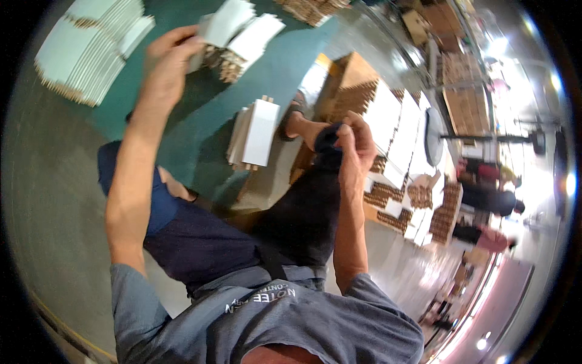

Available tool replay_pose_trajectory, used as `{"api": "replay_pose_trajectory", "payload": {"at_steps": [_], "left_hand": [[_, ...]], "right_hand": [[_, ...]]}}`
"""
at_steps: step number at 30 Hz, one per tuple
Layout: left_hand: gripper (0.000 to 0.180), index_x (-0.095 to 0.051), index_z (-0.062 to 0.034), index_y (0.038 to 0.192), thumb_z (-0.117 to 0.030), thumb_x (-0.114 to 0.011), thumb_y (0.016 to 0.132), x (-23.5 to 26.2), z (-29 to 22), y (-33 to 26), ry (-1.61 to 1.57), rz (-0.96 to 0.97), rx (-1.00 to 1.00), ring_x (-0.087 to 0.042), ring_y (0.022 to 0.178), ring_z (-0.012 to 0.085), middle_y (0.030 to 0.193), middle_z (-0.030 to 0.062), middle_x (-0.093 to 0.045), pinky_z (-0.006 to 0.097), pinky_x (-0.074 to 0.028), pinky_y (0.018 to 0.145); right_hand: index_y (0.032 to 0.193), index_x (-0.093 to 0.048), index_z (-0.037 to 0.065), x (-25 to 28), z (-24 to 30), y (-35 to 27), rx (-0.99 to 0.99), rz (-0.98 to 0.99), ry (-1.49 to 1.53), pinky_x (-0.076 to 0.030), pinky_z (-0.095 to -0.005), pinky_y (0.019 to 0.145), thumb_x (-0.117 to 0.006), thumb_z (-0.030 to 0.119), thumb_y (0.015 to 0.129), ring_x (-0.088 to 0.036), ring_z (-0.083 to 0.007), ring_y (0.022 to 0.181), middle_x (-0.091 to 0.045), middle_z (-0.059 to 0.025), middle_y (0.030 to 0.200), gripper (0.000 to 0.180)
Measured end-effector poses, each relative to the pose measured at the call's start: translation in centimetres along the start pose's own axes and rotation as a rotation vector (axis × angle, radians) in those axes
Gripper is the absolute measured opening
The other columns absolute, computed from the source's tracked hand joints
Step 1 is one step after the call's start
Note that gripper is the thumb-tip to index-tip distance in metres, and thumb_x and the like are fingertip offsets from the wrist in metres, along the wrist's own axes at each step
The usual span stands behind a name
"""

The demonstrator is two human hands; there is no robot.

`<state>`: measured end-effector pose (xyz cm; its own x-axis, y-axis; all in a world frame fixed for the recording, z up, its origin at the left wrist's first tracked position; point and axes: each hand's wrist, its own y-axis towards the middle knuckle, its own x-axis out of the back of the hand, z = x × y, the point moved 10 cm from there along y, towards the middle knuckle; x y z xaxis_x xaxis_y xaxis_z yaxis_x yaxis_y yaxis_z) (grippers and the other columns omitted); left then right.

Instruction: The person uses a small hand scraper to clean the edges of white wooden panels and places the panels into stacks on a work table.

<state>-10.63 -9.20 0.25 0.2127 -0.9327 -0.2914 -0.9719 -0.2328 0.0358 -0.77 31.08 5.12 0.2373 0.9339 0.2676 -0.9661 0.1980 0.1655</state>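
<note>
My left hand (173, 51) reaches out at the far left of the bundles, its thumb and fingers closed at the near edge of a white cardboard piece (210, 29). That edge is blurred. Beside it lies a bundle of white folded cardboard pieces (257, 33) with brown ends. My right hand (357, 142) is closed at my right knee, pinching the rolled hem of my dark trouser leg (328, 141). Between my legs, a smaller stack of white cardboard pieces (260, 133) stands on the green surface (200, 121).
A large fanned stack of white cardboard (91, 57) lies at the far left. To my right are high stacks of white and brown cardboard (388, 118) beside a brown carton (357, 70). Further off are a round fan (433, 136) and several people (488, 197).
</note>
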Motion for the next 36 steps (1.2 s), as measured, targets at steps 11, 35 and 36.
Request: {"api": "replay_pose_trajectory", "payload": {"at_steps": [11, 35, 36], "left_hand": [[0.03, -0.059, 0.0029, 0.126, -0.007, -0.062, 0.098, 4.7, 5.6, 3.0, -0.139, -0.031, 0.216, -0.058, 0.097, 0.0131, 0.108, 0.0062, -0.062, 0.026, -0.048, 0.084], [0.016, -0.065, -0.0005, 0.11, -0.006, -0.065, 0.095, 4.5, 14.3, -0.8, 0.197, -0.085, 0.428, -0.06, 0.087, 0.0124, 0.096, 0.0026, -0.064, 0.029, -0.047, 0.078], [0.016, -0.065, -0.0005, 0.11, -0.006, -0.065, 0.095, 5.4, 13.2, -0.6, 0.177, -0.084, 0.395, -0.059, 0.087, 0.0123, 0.096, 0.0025, -0.065, 0.029, -0.047, 0.077]], "right_hand": [[0.087, -0.057, 0.005, 25.3, -39.9, -12.7, -0.769, -0.654, 0.74, -0.046, -0.0369, 0.044, -0.064, 0.012, 0.093, -0.051, -0.0195, 0.047, -0.051, -0.0062, 0.057, 0.012], [0.116, -0.064, -0.011, 33.4, -51.9, -15.7, -0.794, -0.925, 0.108, -0.052, -0.0381, 0.075, -0.074, 0.024, 0.09, -0.066, -0.0274, 0.09, -0.07, -0.0194, 0.109, 0.045], [0.112, -0.063, -0.012, 31.4, -50.1, -14.9, -0.694, -1.02, 0.308, -0.051, -0.0382, 0.072, -0.072, 0.024, 0.09, -0.065, -0.0269, 0.086, -0.069, -0.0208, 0.104, 0.043]]}}
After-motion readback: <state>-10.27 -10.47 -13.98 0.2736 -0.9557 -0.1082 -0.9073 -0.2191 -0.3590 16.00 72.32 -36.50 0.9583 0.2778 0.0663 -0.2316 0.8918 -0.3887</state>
